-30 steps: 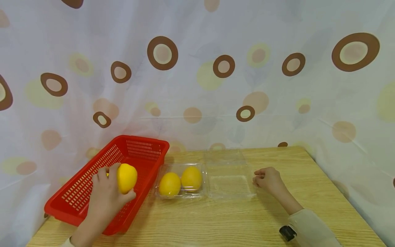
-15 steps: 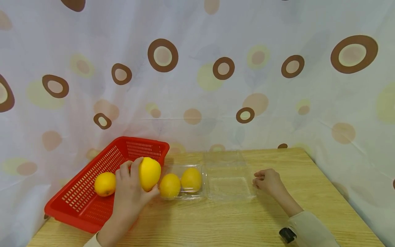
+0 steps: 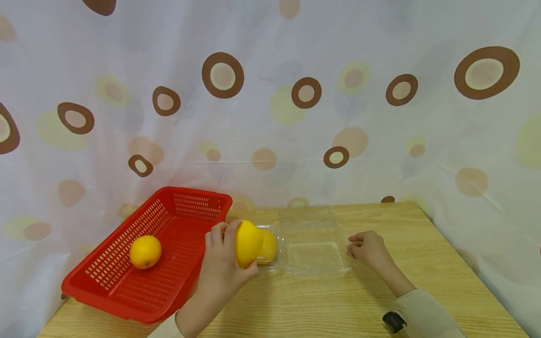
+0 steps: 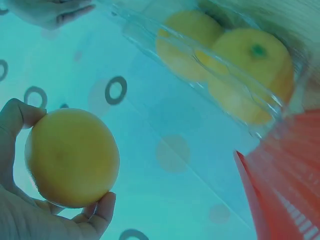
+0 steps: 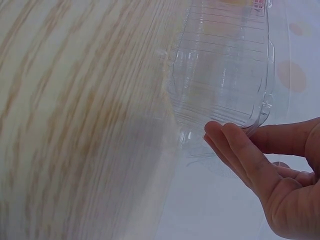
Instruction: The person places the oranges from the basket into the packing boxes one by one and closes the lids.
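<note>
My left hand grips a yellow orange, thumb on one side and fingers on the other. It hangs above the base of a clear plastic clamshell box. Two oranges sit in that base, as the left wrist view shows; one is the orange with a green stem spot. From the head view, one orange shows partly and the other is hidden. On the right lies the box's clear lid, folded open. My right hand pinches the lid's outer edge between thumb and fingers.
A red slotted basket stands at the left of the wooden table, with a single orange inside. Its right wall is close to the box. A patterned curtain hangs behind the table.
My left hand has carried the orange rightward, out of the basket and over the box. The orange left in the basket has come into full view. My right hand stays at the lid.
</note>
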`<state>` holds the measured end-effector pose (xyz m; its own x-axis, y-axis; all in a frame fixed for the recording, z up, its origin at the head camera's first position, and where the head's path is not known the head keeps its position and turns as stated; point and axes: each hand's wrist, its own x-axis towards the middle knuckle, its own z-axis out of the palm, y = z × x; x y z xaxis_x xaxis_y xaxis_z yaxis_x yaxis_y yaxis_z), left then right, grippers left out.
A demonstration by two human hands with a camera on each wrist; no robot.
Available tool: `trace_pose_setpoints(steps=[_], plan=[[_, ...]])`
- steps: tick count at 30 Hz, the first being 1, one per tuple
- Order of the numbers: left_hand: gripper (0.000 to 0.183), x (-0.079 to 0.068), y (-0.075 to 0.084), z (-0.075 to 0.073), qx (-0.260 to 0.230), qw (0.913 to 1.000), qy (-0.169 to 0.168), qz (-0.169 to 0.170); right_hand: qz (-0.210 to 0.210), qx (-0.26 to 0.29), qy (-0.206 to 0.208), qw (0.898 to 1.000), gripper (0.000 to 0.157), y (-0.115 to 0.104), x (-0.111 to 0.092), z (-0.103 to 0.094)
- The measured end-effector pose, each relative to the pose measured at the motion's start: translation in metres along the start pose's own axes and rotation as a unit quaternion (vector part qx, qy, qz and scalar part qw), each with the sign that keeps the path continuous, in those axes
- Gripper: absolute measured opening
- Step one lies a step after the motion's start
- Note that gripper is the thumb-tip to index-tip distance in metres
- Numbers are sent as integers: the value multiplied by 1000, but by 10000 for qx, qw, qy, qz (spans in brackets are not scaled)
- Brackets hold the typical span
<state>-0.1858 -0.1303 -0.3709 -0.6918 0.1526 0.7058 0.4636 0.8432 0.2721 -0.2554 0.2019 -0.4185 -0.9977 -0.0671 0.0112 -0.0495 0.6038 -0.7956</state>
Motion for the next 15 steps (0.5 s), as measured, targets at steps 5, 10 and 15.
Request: trace_pose_setpoints(steps=[5, 10, 15], plan=[[84, 3, 12, 17, -188, 9995, -246, 60, -60, 26, -38, 10000, 28, -2, -1, 0], [81, 9, 23, 35, -443, 9971, -619, -47, -114, -55, -69, 9999, 29, -1, -2, -1], [77, 16, 35, 54, -653, 9908, -1149, -275, -157, -76, -62, 9998, 28, 1, -1, 0]])
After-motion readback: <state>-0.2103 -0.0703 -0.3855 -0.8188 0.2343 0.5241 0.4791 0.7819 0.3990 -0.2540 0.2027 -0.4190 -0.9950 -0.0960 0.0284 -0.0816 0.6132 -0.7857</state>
